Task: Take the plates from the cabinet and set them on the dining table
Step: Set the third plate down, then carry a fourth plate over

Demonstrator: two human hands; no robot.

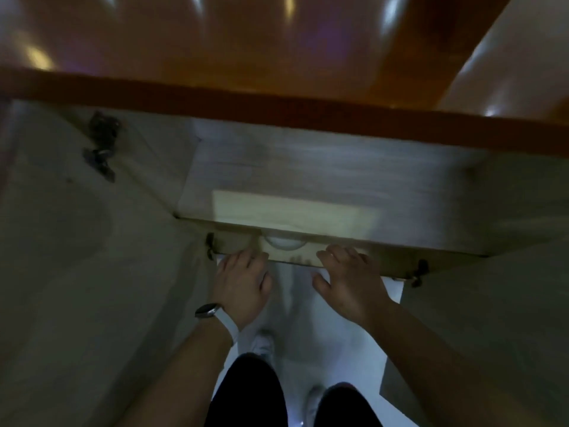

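Showing as a pale rim under the cabinet shelf [292, 211], between the left hand [243, 280] and right hand [349, 282] whose fingers are spread and clamped on nothing, the plates [281, 242] are judged stiff, heavy, slick and breakable, best gripped at opposite rims.

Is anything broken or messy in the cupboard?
Nothing stands out. The cupboard is open, a white plate sits under the shelf, and the left hand and right hand reach toward it. The picture is blurry, though.

Single head-worn wide-angle view, tilted steeply downward, close above the open pale grey wooden cabinet [308, 167] beneath a glossy orange-brown countertop [215, 41]; blurred.
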